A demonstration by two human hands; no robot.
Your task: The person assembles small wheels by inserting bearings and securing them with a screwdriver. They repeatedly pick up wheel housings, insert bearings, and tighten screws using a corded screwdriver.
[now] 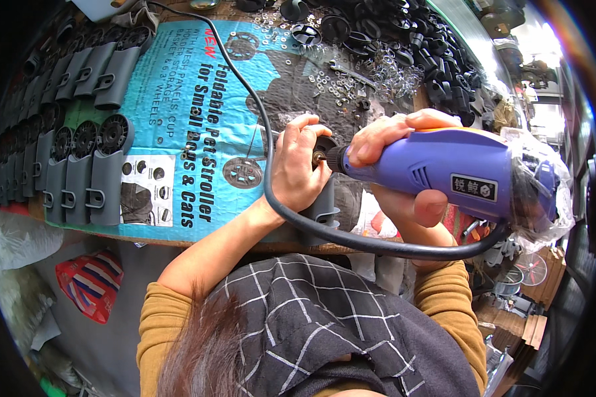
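Observation:
My right hand (376, 140) is wrapped round a purple electric screwdriver (437, 165), held nearly level with its tip pointing left. The tip meets the dark round end of a grey plastic part (323, 206) on the table. My left hand (299, 165) grips that part near its round end, fingers curled over it beside the screwdriver tip. Much of the part is hidden under the hand and the tool. A thick black cord (351, 243) loops from the tool's rear across my left wrist and away to the far left.
Rows of similar grey parts with black wheel-like ends (106, 172) stand at the left. Printed blue cardboard (152, 86) covers the table. Small washers (331, 89), metal springs (394, 76) and a heap of black plastic pieces (437, 59) lie at the far right.

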